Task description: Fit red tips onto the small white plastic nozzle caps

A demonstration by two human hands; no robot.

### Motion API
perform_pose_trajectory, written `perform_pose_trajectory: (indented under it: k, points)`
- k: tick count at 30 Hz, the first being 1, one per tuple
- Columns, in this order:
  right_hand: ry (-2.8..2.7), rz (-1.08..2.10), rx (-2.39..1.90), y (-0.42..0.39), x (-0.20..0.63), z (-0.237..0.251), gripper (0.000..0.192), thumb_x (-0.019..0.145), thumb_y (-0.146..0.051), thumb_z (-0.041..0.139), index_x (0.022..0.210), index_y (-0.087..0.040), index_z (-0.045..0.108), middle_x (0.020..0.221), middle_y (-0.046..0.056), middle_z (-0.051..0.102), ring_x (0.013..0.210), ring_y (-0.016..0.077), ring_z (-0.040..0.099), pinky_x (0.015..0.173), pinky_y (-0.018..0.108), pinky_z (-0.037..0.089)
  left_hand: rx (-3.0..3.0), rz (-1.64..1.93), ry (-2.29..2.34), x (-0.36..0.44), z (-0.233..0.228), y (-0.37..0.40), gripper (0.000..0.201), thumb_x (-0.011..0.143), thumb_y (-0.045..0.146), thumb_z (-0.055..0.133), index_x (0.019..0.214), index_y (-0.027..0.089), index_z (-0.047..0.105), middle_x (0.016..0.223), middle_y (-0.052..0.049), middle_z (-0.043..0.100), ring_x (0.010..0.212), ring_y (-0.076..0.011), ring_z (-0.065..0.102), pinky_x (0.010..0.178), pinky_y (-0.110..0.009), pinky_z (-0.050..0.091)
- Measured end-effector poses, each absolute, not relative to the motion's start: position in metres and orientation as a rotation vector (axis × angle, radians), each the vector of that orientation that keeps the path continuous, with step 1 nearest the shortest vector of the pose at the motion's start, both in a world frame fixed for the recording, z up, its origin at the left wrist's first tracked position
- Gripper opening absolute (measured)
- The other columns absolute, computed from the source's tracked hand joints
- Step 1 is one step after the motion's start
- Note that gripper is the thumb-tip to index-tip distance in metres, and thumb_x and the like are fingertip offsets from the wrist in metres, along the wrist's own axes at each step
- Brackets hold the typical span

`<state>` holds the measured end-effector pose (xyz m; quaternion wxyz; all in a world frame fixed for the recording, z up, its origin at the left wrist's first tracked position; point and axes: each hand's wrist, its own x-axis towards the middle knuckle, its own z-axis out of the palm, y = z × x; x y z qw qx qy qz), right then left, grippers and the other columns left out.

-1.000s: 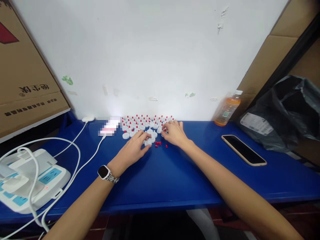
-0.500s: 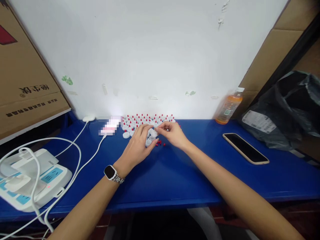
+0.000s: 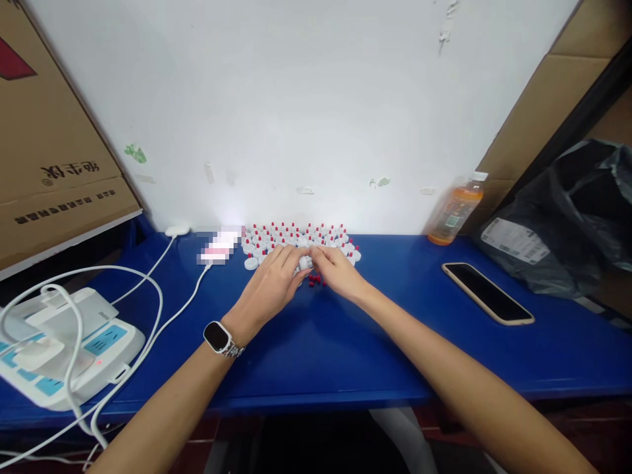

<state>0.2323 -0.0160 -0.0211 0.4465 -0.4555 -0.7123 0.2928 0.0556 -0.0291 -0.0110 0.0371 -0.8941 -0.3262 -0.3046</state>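
Note:
Between my two hands is a small white ribbed cap [image 3: 306, 263]. My left hand [image 3: 274, 276] is closed around it, thumb in front and fingers over the top. The fingertips of my right hand [image 3: 336, 268] are pinched together at the cap's right side; whether a red piece is in them is hidden. Several loose red tips [image 3: 315, 280] lie on the blue table [image 3: 316, 349] just below my right fingers. Behind my hands stand rows of white caps with red tips [image 3: 296, 236]. One plain white cap [image 3: 251, 263] sits at their front left.
A lit phone [image 3: 217, 247] on a cable lies left of the caps. A white power strip [image 3: 74, 355] with looping cables takes the left side. At right are a dark phone [image 3: 488, 293], an orange drink bottle [image 3: 455, 209] and a black plastic bag [image 3: 548, 224]. A white wall rises behind.
My right hand has moved slightly down and inward against the cap. My left hand has closed more around it, and the cap now shows its ribbed side. The view has shifted slightly.

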Motion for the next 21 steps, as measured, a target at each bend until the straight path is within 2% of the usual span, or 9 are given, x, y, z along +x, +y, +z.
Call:
perform_pose_trajectory:
  k: [3, 6, 10, 12, 13, 15, 18, 21]
  points:
    - [-1.689, 0.863, -1.168, -0.012, 0.230, -0.024, 0.039, 0.092, -0.048, 0.040, 0.063, -0.021, 0.038, 0.057, -0.004, 0.035, 0.054, 0.0113, 0.034, 0.052, 0.026, 0.027, -2.741, -0.896, -0.988, 0.057, -0.010, -0.030, 0.030, 0.103, 0.031, 0.039, 0.126, 0.016, 0.051, 0.113, -0.012, 0.061, 0.105, -0.0271, 0.053, 0.092, -0.043, 0.044]
    - [-1.656, 0.886, -1.184, -0.015, 0.228, -0.021, 0.037, 0.090, -0.046, 0.041, 0.063, -0.021, 0.040, 0.057, -0.004, 0.036, 0.055, 0.0116, 0.036, 0.053, 0.026, 0.027, -2.837, -1.066, -1.058, 0.060, -0.013, -0.029, 0.029, 0.101, 0.035, 0.042, 0.122, 0.017, 0.054, 0.104, -0.010, 0.063, 0.097, -0.0239, 0.056, 0.088, -0.039, 0.046]
    - [-1.629, 0.682, -1.219, -0.018, 0.238, -0.010, 0.041, 0.095, -0.044, 0.037, 0.060, -0.021, 0.036, 0.056, -0.003, 0.036, 0.055, 0.0117, 0.035, 0.055, 0.026, 0.029, -3.081, -1.662, -1.326, 0.060, -0.016, -0.023, 0.037, 0.101, 0.048, 0.038, 0.106, 0.017, 0.057, 0.073, -0.001, 0.054, 0.067, -0.0148, 0.051, 0.064, -0.028, 0.044]
    - [-1.614, 0.564, -1.260, -0.016, 0.249, -0.007, 0.041, 0.097, -0.043, 0.035, 0.061, -0.022, 0.035, 0.057, -0.003, 0.037, 0.056, 0.0119, 0.035, 0.056, 0.026, 0.030, -3.097, -2.001, -1.376, 0.055, -0.015, -0.019, 0.045, 0.101, 0.052, 0.032, 0.101, 0.016, 0.058, 0.067, 0.001, 0.048, 0.063, -0.0139, 0.048, 0.061, -0.028, 0.043]
    - [-1.632, 0.522, -1.284, -0.015, 0.254, -0.008, 0.041, 0.097, -0.042, 0.036, 0.062, -0.022, 0.035, 0.057, -0.003, 0.038, 0.056, 0.0119, 0.036, 0.056, 0.026, 0.030, -3.082, -2.055, -1.394, 0.052, -0.014, -0.017, 0.044, 0.100, 0.052, 0.036, 0.104, 0.016, 0.059, 0.068, 0.000, 0.049, 0.065, -0.0142, 0.049, 0.063, -0.028, 0.044]
    - [-1.770, 0.483, -1.319, -0.011, 0.260, -0.014, 0.036, 0.095, -0.039, 0.042, 0.064, -0.021, 0.041, 0.059, -0.003, 0.044, 0.057, 0.0119, 0.040, 0.056, 0.026, 0.030, -3.054, -1.963, -1.439, 0.047, -0.014, -0.014, 0.040, 0.097, 0.050, 0.047, 0.117, 0.018, 0.059, 0.081, -0.002, 0.058, 0.072, -0.0146, 0.052, 0.065, -0.027, 0.045]
    - [-1.971, 0.454, -1.330, -0.005, 0.259, -0.027, 0.019, 0.088, -0.030, 0.055, 0.072, -0.019, 0.055, 0.066, -0.002, 0.058, 0.061, 0.0119, 0.050, 0.060, 0.024, 0.034, -3.070, -1.641, -1.415, 0.045, -0.016, -0.014, 0.040, 0.095, 0.046, 0.052, 0.128, 0.024, 0.056, 0.099, -0.004, 0.063, 0.078, -0.0147, 0.055, 0.068, -0.026, 0.046]
    - [-1.997, 0.491, -1.364, 0.002, 0.256, -0.037, 0.005, 0.081, -0.020, 0.061, 0.081, -0.017, 0.064, 0.069, -0.001, 0.064, 0.062, 0.0115, 0.054, 0.061, 0.024, 0.037, -3.049, -1.455, -1.375, 0.047, -0.021, -0.015, 0.044, 0.094, 0.043, 0.055, 0.132, 0.023, 0.051, 0.099, -0.003, 0.064, 0.076, -0.0144, 0.056, 0.071, -0.028, 0.047]
